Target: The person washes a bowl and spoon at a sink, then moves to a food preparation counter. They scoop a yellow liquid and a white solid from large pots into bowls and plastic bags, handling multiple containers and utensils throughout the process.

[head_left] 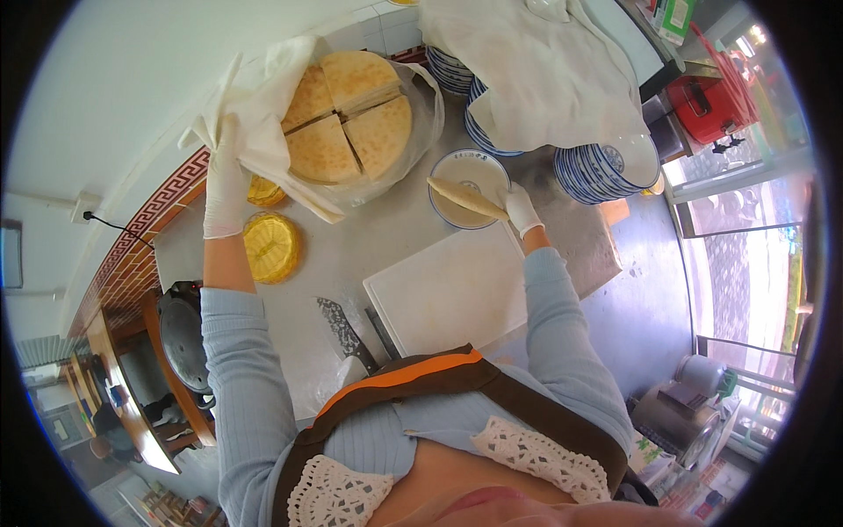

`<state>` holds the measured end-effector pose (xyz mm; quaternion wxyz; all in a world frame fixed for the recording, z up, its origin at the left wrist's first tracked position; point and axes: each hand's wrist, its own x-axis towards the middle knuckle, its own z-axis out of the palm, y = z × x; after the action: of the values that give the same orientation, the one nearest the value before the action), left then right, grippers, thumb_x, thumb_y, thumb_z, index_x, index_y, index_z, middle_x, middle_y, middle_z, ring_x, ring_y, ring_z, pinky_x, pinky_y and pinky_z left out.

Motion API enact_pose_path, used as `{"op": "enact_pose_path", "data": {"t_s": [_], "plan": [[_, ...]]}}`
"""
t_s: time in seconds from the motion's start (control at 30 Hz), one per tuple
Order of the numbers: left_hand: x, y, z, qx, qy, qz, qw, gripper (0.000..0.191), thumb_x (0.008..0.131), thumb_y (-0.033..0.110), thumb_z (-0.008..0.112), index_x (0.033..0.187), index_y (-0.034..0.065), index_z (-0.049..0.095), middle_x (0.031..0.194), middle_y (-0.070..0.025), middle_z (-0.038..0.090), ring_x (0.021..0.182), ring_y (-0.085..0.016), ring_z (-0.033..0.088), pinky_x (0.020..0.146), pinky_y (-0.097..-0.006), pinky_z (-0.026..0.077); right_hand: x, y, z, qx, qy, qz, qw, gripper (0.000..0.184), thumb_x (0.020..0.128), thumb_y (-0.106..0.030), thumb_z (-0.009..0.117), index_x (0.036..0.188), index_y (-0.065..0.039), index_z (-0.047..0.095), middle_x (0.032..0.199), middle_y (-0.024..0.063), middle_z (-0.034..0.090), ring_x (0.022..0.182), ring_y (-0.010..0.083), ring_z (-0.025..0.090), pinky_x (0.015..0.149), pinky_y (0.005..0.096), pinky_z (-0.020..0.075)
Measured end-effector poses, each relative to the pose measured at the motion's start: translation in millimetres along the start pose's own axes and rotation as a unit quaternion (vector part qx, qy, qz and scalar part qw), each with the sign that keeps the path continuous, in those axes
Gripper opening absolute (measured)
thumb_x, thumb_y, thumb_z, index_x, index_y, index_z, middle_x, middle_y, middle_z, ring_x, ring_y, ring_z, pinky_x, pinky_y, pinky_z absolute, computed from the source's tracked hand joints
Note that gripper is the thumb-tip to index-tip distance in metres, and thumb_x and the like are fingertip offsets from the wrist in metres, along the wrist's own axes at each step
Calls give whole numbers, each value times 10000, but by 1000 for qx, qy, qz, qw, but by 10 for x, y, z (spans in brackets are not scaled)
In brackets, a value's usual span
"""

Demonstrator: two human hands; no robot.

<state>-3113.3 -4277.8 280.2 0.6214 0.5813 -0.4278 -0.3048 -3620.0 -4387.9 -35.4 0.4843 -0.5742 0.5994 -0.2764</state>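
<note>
My left hand (226, 174), in a white glove, grips a white cloth (263, 112) lifted at the left side of a stack of round flatbread (379, 135). The flatbread is cut into quarters and sits in a clear plastic bag (425, 132). My right hand (523, 209), gloved too, holds the rim of a white bowl with a blue edge (454, 209). A flatbread wedge (464, 196) lies across this bowl, its end by my right fingers. Whether those fingers also touch the wedge is hard to tell.
A white cutting board (454, 283) lies nearest me, with a cleaver (346, 332) to its left. Yellow baskets (271, 247) stand below my left hand. Stacked blue-rimmed bowls (593, 174) are at the right, partly under another cloth (546, 79). A black electric griddle (184, 336) is at far left.
</note>
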Motion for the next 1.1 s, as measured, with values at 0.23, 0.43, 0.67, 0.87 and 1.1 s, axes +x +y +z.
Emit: {"op": "enact_pose_path", "data": {"t_s": [0.23,0.43,0.67,0.87,1.1], "plan": [[177,384,802,329,-79,16,941,445,1044,285,611,1404,24,615,1377,-168,656,1322,-311,594,1083,-402,470,-978,-220,-419,30,112,-7,993,346,979,-183,578,1192,70,680,1024,159,751,926,204,690,793,367,542],[77,-210,1840,622,-303,337,638,531,932,327,636,1423,128,603,1590,-156,484,1477,-461,393,1189,-633,341,-2080,-72,-1042,137,254,52,956,319,997,-171,578,1118,104,687,989,140,745,910,171,695,745,345,558],[-864,-558,2154,529,-434,274,676,773,871,392,734,1563,167,476,1651,-179,382,1547,-433,283,1220,-670,232,-2433,920,-1074,152,429,124,882,248,974,-126,605,1044,102,675,992,175,738,818,239,725,649,367,579],[-1753,-387,1006,452,-436,269,730,624,929,321,714,1489,91,564,1530,-191,539,1480,-388,424,1219,-619,256,-2397,963,-919,338,383,160,845,446,1000,-358,647,1187,47,631,990,170,727,715,249,718,574,369,591],[-2507,-687,-785,422,-438,62,792,505,975,295,682,1409,42,630,1331,-195,694,1264,-352,640,1083,-433,480,-3478,565,-211,425,416,50,802,453,1053,-426,584,1221,-6,591,1038,171,745,834,277,757,675,395,615]]}}
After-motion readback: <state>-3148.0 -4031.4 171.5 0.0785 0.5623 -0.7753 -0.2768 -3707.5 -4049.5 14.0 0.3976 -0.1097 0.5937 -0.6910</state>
